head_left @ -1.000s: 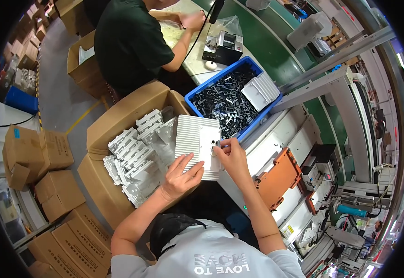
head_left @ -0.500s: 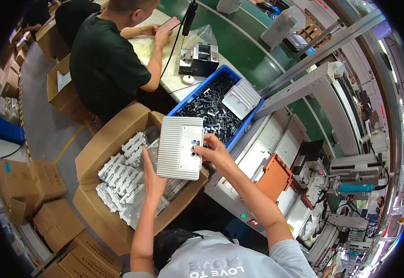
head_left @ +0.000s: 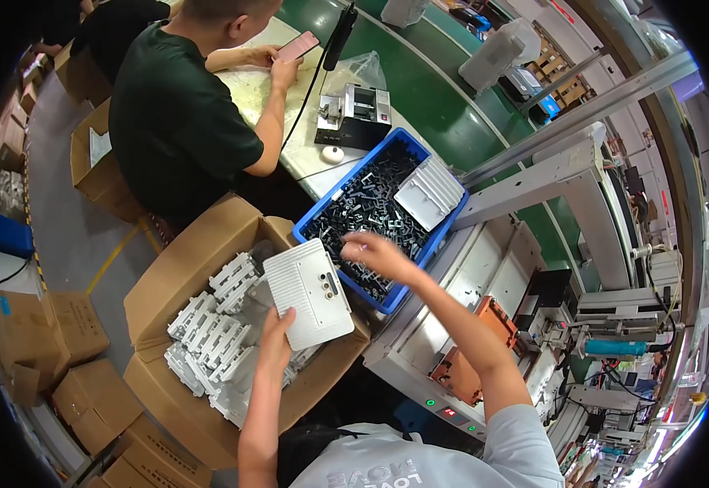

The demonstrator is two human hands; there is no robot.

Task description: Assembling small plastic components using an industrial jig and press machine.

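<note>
1. The left hand (head_left: 275, 335) is gripping the lower edge of a white ribbed plate (head_left: 309, 293), fingers closed on it, and is holding it tilted at the centre of the frame.
2. The plate is hanging over the open cardboard box (head_left: 177, 275) at lower left, just beside the near corner of the blue bin (head_left: 375, 299).
3. The right hand (head_left: 377, 252) is hovering over the blue bin, right of centre. Its fingers are curled loosely downward; the frame does not show whether they are pinching anything.
4. The blue bin is holding a heap of small black parts (head_left: 366, 207), with a second white ribbed plate (head_left: 429, 192) lying on top at its far end.
5. The cardboard box is holding stacked white ribbed parts (head_left: 212, 329).
6. In the upper left of the frame, another person in a dark green shirt (head_left: 177, 122) is sitting at the counter (head_left: 250, 88) and holding a phone (head_left: 297, 46).
7. A small grey device (head_left: 356, 114) is standing on the counter just beyond the bin.
8. An orange fixture (head_left: 472, 358) is sitting on the machine at lower right.
</note>
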